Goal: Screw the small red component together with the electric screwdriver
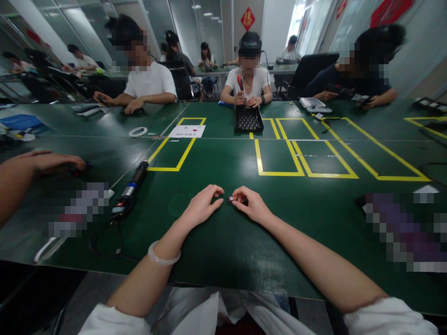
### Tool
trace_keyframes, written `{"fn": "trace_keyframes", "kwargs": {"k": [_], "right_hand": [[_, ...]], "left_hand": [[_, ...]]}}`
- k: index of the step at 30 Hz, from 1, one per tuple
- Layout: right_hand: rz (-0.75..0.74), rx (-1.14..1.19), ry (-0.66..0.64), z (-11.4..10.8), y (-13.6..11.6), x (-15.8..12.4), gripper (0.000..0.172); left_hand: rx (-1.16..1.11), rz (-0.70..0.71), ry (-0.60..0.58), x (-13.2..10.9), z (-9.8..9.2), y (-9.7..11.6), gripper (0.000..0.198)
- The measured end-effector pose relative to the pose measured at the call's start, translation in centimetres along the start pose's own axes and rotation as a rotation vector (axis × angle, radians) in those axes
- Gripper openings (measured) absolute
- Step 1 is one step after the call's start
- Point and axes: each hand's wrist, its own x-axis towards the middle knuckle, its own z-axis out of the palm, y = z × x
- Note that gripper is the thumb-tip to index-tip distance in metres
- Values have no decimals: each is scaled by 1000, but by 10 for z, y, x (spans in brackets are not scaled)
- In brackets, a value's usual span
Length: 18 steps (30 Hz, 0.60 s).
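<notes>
Between the thumb and fingers of my right hand [252,203] is a small orange object [232,198] with white and dark parts, too small to name. It is held just above or against the green tabletop [223,242]; I cannot tell which. My left hand [204,203] is just left of it, thumb and fingers apart in a curve with nothing between them, not touching the object. A pale bangle [164,255] circles my left wrist.
A black tool with a cable [130,191] lies to my left, near another person's hand [59,163]. Yellow tape outlines [279,174] mark the table. Across from me a person works over a black tray [248,125]. A paper sheet [187,131] and a tape roll [138,132] lie left.
</notes>
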Motion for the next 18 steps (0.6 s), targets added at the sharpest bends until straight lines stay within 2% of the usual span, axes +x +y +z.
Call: {"fn": "trace_keyframes", "kwargs": {"k": [3, 5, 9, 12, 15, 18], "right_hand": [[13, 12, -15, 0, 1, 0, 11], [19, 11, -20, -1, 2, 0, 11], [28, 10, -37, 0, 2, -1, 11], [41, 9, -44, 0, 1, 0, 11], [52, 5, -55, 1, 0, 0, 11], [63, 3, -65, 1, 0, 0, 12]], "left_hand": [[156, -55, 14, -9, -18, -9, 34], [272, -101, 31, -17, -35, -24, 40], [560, -268, 139, -43, -75, -73, 50], [767, -511, 236, -72, -101, -110, 61], [832, -702, 224, -100, -116, -135, 63], [807, -737, 177, -118, -121, -153, 58]]}}
